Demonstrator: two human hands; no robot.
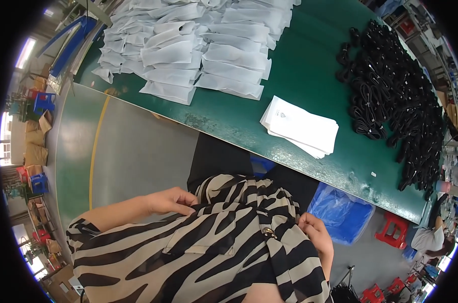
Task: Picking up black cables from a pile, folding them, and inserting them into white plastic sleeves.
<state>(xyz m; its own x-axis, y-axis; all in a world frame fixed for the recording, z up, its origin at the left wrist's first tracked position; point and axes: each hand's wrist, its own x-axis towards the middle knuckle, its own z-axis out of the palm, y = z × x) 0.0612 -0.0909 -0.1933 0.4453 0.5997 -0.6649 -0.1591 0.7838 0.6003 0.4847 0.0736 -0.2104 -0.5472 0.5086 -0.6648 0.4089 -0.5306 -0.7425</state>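
Both of my hands are down at my waist, on a loose zebra-striped blouse (203, 247). On the left, my left hand (172, 201) is closed, with thumb and fingertips pinching the cloth near its gathered hem. At the other side my right hand (316, 231) has its fingers curled onto the edge of the same blouse. Its fingertips are partly hidden by the fabric. Beyond me on the green table lie a stack of flat white paper bags (302, 126), rows of filled white pouches (231, 65) and a large heap of coiled black cables (380, 91). Neither hand touches these.
The green table's (309, 65) near edge runs slanting in front of me. Under it stands a blue bin (340, 212) lined with clear plastic. A red stool (391, 230) is on the floor at the right. Another person (431, 237) sits at the far right.
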